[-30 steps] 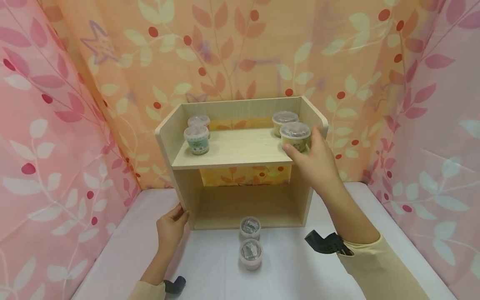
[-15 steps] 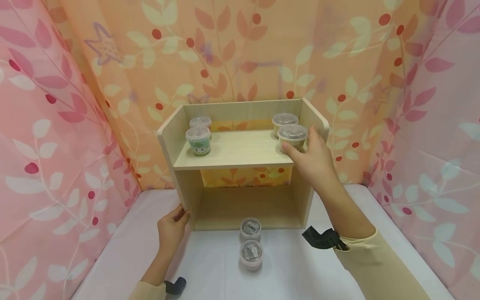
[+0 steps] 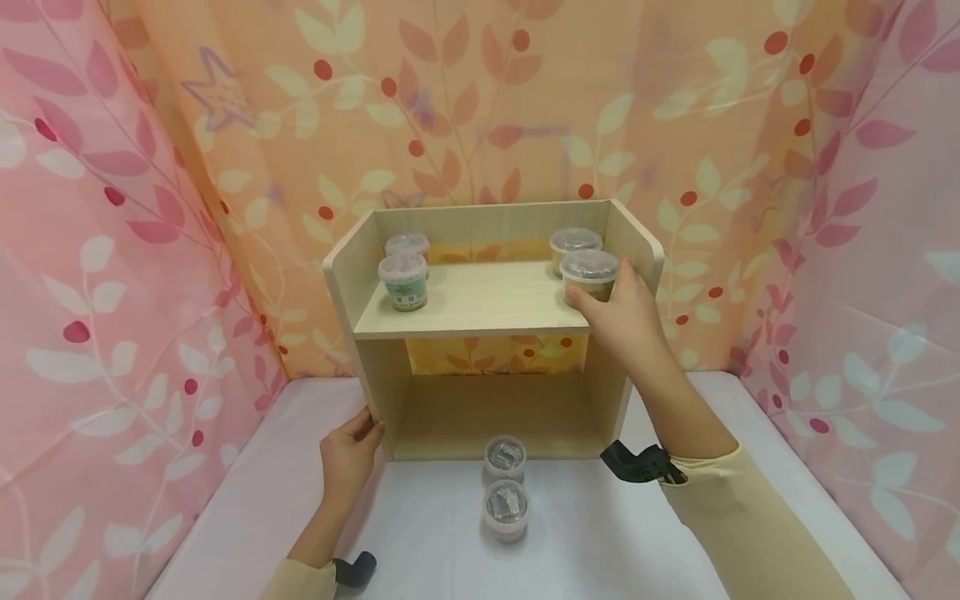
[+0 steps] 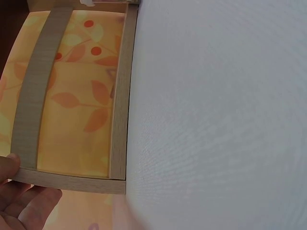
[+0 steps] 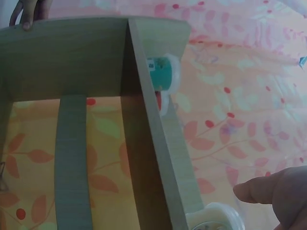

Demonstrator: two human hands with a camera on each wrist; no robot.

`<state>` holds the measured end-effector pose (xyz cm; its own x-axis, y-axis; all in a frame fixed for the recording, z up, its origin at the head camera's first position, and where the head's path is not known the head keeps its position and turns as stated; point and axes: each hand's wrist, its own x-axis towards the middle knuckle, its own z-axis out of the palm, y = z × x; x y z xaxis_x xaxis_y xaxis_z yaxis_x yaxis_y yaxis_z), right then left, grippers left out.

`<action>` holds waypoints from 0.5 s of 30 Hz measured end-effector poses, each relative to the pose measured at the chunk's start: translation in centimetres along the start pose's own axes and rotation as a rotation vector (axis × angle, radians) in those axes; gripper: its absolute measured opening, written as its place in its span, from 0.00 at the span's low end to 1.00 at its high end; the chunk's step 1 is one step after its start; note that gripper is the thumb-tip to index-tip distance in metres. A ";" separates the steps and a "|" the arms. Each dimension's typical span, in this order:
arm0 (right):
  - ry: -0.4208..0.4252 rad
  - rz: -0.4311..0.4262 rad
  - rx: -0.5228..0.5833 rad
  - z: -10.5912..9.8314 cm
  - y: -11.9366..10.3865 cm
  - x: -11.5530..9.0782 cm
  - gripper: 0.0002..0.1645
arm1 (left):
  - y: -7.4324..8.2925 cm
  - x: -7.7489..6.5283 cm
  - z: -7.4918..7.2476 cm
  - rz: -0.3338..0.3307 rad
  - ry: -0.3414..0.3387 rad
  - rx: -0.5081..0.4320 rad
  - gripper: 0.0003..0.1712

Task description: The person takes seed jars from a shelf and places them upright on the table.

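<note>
My right hand (image 3: 626, 312) grips a round lidded tub (image 3: 590, 271) at the front right of the shelf unit's upper board. The thumb lies across the tub's front and the fingers go round its right side, partly hidden. In the right wrist view the tub's pale lid (image 5: 225, 215) shows at the bottom, below the thumb (image 5: 256, 189). A similar tub (image 3: 573, 242) stands just behind. My left hand (image 3: 351, 458) pinches the front edge of the wooden shelf unit's left side panel (image 3: 375, 392), low down; the left wrist view shows its thumb and fingers (image 4: 41, 206) on either side.
Two smaller lidded cups, a green-labelled one (image 3: 405, 287) and one behind it (image 3: 408, 244), stand at the upper board's left. On the white tabletop (image 3: 585, 533), two cups with silvery tops (image 3: 506, 504) sit in line before the unit. Patterned curtains (image 3: 480, 100) enclose the back and sides.
The tub in my right hand has shifted slightly left along the upper board, away from the right side panel. My left hand keeps its hold on the shelf unit. The head view has tilted slightly.
</note>
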<state>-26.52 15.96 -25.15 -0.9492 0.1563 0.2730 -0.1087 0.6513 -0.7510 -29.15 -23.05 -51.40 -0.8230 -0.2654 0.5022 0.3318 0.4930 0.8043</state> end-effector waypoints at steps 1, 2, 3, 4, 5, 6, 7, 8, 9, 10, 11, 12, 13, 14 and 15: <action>0.006 0.001 0.003 0.1 0.1 0.3 0.62 | 0.1 0.0 0.0 0.001 0.001 -0.001 0.21; 0.010 0.003 0.006 0.2 0.2 0.5 0.62 | 0.1 0.1 0.0 -0.001 0.000 -0.006 0.21; 0.014 0.005 0.008 0.3 0.3 0.7 0.61 | 0.1 0.1 0.0 -0.004 -0.001 -0.009 0.21; 0.019 0.008 0.008 0.4 0.4 0.9 0.61 | 0.1 0.1 0.0 -0.007 -0.003 -0.011 0.21; 0.025 0.010 0.009 0.5 0.5 1.1 0.60 | 0.1 0.0 0.0 -0.012 -0.006 -0.012 0.21; 0.028 0.018 0.015 0.6 0.6 1.2 0.60 | 0.1 0.0 0.0 -0.015 -0.008 -0.011 0.22; 0.033 0.022 0.023 0.7 0.6 1.3 0.60 | 0.1 0.0 0.0 -0.017 -0.010 -0.012 0.22; 0.038 0.028 0.034 0.8 0.6 1.4 0.61 | 0.1 -0.1 0.0 -0.020 -0.010 -0.011 0.22; 0.043 0.034 0.045 0.9 0.6 1.5 0.61 | 0.1 -0.1 0.0 -0.021 -0.010 -0.011 0.22; 0.048 0.038 0.055 1.1 0.6 1.6 0.62 | 0.1 -0.1 0.0 -0.020 -0.009 -0.012 0.22; 0.053 0.040 0.068 1.2 0.5 1.7 0.62 | 0.1 -0.1 0.0 -0.020 -0.008 -0.015 0.22; 0.057 0.042 0.077 1.3 0.5 1.8 0.63 | 0.1 -0.1 0.1 -0.019 -0.006 -0.017 0.22; 0.065 0.042 0.084 1.3 0.5 1.9 0.63 | 0.1 -0.1 0.1 -0.018 -0.005 -0.018 0.22; 0.071 0.043 0.090 1.4 0.5 2.0 0.63 | 0.1 -0.1 0.1 -0.017 -0.004 -0.019 0.22; 0.078 0.045 0.092 1.5 0.5 2.0 0.63 | 0.1 -0.1 0.1 -0.017 -0.003 -0.021 0.22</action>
<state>-28.91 15.52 -25.85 -0.9285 0.2429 0.2809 -0.0966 0.5724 -0.8143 -29.10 -22.89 -51.35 -0.8300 -0.2705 0.4877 0.3277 0.4710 0.8190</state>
